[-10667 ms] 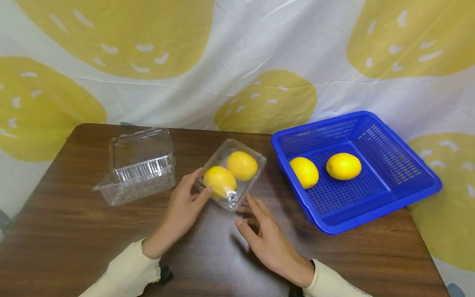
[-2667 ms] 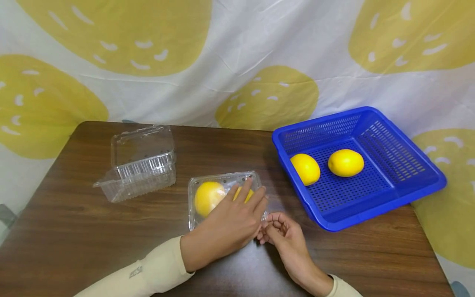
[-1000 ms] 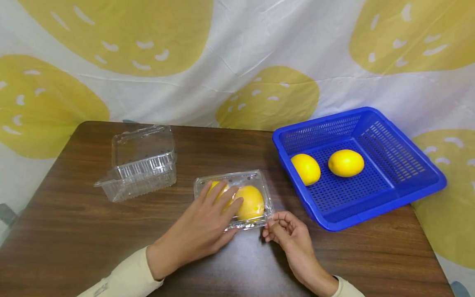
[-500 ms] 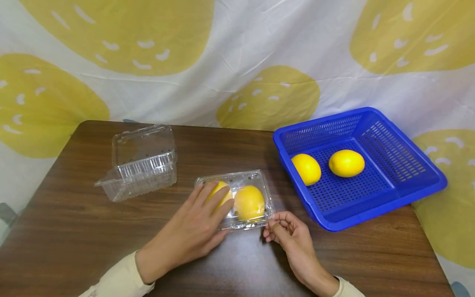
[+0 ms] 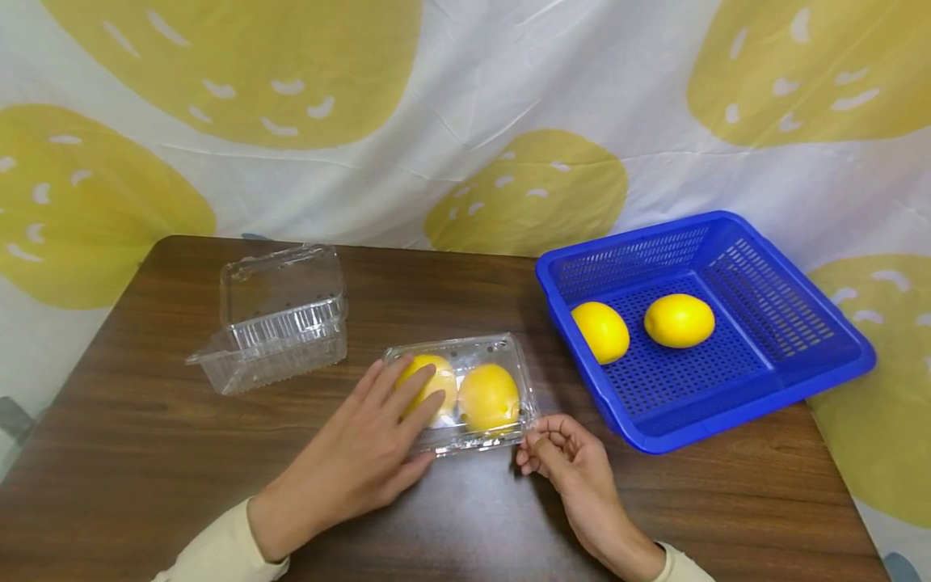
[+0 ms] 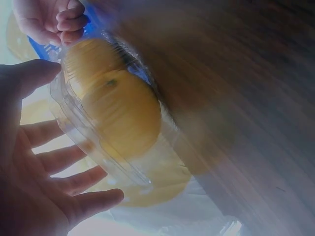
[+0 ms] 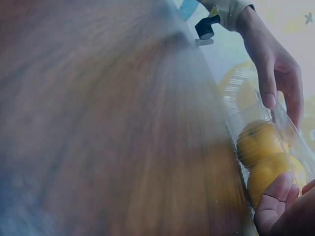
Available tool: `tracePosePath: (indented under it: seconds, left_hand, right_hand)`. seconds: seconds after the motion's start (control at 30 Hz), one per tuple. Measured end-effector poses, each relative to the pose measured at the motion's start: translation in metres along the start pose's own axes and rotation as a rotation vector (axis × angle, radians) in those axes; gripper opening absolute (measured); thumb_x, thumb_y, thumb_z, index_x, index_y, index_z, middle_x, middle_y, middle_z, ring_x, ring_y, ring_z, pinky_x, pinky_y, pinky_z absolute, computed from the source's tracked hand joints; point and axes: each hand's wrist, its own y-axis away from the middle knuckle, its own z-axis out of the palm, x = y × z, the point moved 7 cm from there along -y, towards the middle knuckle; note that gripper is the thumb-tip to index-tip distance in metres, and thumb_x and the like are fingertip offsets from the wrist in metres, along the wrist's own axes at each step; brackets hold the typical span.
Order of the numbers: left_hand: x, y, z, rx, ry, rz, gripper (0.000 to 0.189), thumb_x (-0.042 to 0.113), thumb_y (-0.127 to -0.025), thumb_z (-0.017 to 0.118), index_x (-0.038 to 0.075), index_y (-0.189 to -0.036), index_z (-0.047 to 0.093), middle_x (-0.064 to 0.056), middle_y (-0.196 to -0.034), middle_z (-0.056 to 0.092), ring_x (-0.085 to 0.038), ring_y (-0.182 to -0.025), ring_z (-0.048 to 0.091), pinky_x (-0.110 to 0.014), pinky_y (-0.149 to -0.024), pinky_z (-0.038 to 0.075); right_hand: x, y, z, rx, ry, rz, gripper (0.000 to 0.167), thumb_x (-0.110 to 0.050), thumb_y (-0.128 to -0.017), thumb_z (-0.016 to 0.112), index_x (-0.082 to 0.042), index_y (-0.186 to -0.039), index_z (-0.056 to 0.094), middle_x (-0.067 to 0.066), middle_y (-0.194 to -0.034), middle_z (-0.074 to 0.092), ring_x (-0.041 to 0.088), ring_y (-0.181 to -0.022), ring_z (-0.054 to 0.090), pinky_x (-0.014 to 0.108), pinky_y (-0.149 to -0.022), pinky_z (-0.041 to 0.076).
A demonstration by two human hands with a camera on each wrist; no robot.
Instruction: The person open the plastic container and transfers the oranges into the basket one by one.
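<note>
A clear plastic clamshell box (image 5: 473, 347) lies on the table with its lid down over two lemons, the right-hand lemon (image 5: 490, 396) in full view through the plastic. My left hand (image 5: 356, 453) rests its spread, fairly straight fingers over the left part of the lid, partly covering the other lemon (image 5: 436, 388). In the left wrist view, the left fingers (image 6: 64, 160) reach along the lid edge. With thumb and curled fingers, my right hand (image 5: 575, 469) pinches the box's front right corner. The right wrist view shows the right hand (image 7: 283, 206) at the rim.
A second clear clamshell box (image 5: 280, 356), lid raised, stands at the left. To the right is a blue perforated basket (image 5: 785, 428) holding two more lemons (image 5: 679, 321). A patterned cloth (image 5: 480, 97) hangs behind the wooden table (image 5: 182, 461).
Over about ten seconds the box has turned and come nearer. My left hand pressed at its right side, then slid left over the lid. My right fingers moved to the front right corner and stay there.
</note>
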Motion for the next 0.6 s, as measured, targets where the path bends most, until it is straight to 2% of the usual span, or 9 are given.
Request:
tracePosePath:
  seconds: [0.47,0.6]
  left_hand:
    - [-0.010,0.011,-0.002,-0.030,0.073,-0.050,0.072,0.047,-0.095,0.084,0.008,-0.151,0.062,-0.024,-0.163,0.051,-0.050,-0.154,0.043,-0.067,-0.124,0.039]
    - [-0.012,0.014,-0.003,-0.032,0.107,-0.045,0.073,0.044,-0.094,0.086,0.007,-0.151,0.062,-0.024,-0.164,0.050,-0.050,-0.155,0.042,-0.068,-0.122,0.042]
  right_hand:
    - [0.001,0.000,-0.001,-0.005,0.005,-0.004,0.007,0.007,-0.103,0.061,0.013,-0.107,0.059,0.019,-0.093,0.070,0.020,-0.076,0.070,0.031,-0.073,0.066]
    - [0.001,0.000,-0.001,-0.003,0.001,0.005,0.007,0.007,-0.103,0.061,0.013,-0.107,0.059,0.019,-0.093,0.070,0.020,-0.076,0.070,0.031,-0.074,0.066]
